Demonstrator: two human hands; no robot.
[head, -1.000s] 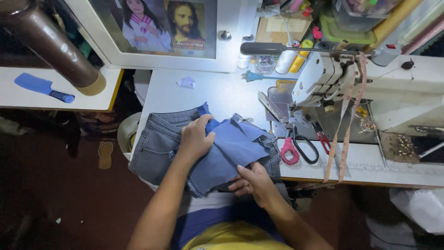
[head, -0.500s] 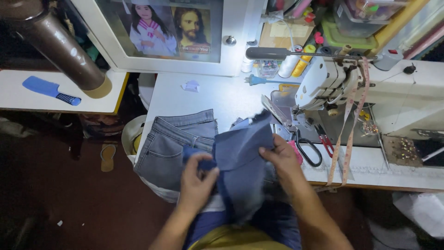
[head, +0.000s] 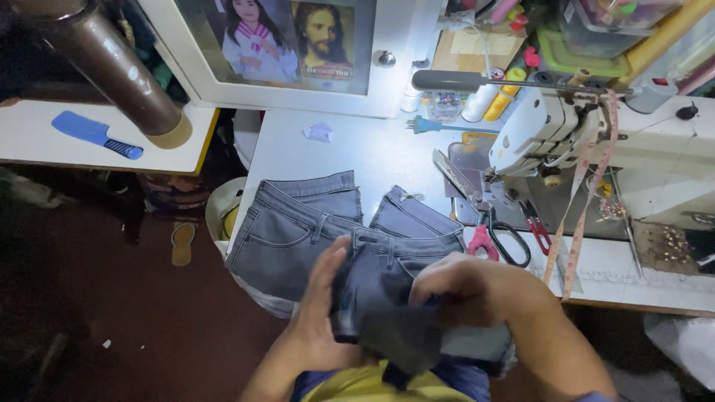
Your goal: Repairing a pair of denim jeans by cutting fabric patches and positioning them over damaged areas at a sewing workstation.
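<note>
The left hand (head: 324, 298) lies flat against the left side of a folded denim piece (head: 387, 313), fingers extended and held together, palm toward the cloth. The right hand (head: 462, 286) curls over the piece from the right; its fingers are bent around the fabric, though whether the tips pinch an edge cannot be told, as motion blurs them. The piece is held at the front edge of the desk (head: 357, 149), over the lower part of the grey jeans (head: 298, 231), which lie spread with the waistband toward the front left corner.

For a clean fold, judged from the grip: the flat hand should serve as the backing surface while the curled hand draws the cloth taut over it, keeping edges aligned before pressing the crease.

Red-handled scissors (head: 514, 238) lie at the right, just beside the jeans, below the sewing machine (head: 588, 134). A measuring tape (head: 588, 208) hangs from the machine down over the front edge.

Containers: a green tray (head: 581, 59) at the back right corner holds items too small to identify. Thread cones (head: 491, 97) stand near it. A blue brush (head: 93, 134) rests on the side table (head: 37, 141) at the left.
</note>
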